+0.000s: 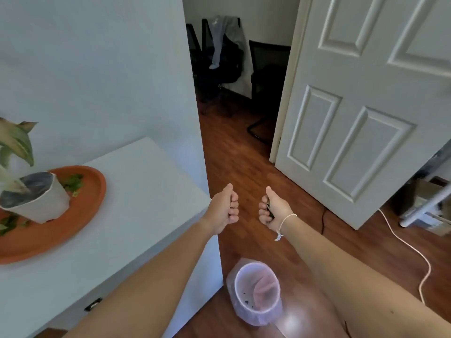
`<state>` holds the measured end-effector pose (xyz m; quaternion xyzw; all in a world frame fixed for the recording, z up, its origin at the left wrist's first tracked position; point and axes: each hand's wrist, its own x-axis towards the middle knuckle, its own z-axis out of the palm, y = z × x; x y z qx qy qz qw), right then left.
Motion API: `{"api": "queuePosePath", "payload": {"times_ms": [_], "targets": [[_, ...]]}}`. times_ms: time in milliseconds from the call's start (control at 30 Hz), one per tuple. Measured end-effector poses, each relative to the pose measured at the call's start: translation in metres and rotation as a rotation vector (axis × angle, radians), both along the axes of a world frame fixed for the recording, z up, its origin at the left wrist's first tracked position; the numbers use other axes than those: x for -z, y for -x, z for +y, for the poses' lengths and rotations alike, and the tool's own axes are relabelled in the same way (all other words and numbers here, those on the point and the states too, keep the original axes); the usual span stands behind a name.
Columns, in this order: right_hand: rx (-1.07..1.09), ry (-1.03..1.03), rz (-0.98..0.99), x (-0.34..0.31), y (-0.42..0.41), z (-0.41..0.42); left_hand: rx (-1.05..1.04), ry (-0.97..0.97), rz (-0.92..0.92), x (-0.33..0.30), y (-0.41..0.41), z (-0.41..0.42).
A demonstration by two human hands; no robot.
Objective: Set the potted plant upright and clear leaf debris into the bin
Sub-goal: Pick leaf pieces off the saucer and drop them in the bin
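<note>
Head view: potted plant [36, 196] sits on the orange saucer tray [92, 189] at far left on the white table [146, 191], pot standing but tilted, its mouth leaning left and a bit toward the camera, stem and leaves running up and out the left frame edge. Loose leaf debris [73, 184] lies on the tray just right of the pot, more bits at the near-left tray edge. Tray sits well in from the table's right edge; bare tabletop to the right and near side of it. Table's right edge drops to the wood floor [244, 162], a clear strip running far toward the open door [366, 106]. Bin [257, 292], lined with a clear bag, stands on the floor just beside the table's near-right corner, a few dark specks inside. Both hands are held over the floor past the table edge, above and far of the bin, well apart from the plant. Left hand [224, 208] curled into a loose fist, thumb up, contents can't tell. Right hand [271, 208] closed around something small and dark, thumb up, string bracelet [284, 224] at the wrist. White cable [415, 252] trails on the floor at right.
</note>
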<state>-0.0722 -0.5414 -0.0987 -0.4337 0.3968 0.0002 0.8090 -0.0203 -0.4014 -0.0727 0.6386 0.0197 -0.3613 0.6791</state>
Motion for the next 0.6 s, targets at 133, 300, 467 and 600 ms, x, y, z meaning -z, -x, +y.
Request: {"api": "queuePosePath", "payload": {"times_ms": [133,300,467,600], "targets": [[0.052,-0.088,0.049,0.032,0.016,-0.03,-0.048,0.025,0.17,0.025,0.012,-0.033],[0.14,-0.152,0.16,0.083,0.037,-0.044,-0.078,-0.034,0.351,0.07,0.022,-0.054],[0.264,-0.219,0.28,0.155,0.051,-0.036,-0.089,-0.12,0.492,0.147,0.022,-0.066],[0.368,-0.274,0.433,0.229,0.055,-0.023,-0.091,-0.201,0.582,0.228,0.019,-0.068]]}}
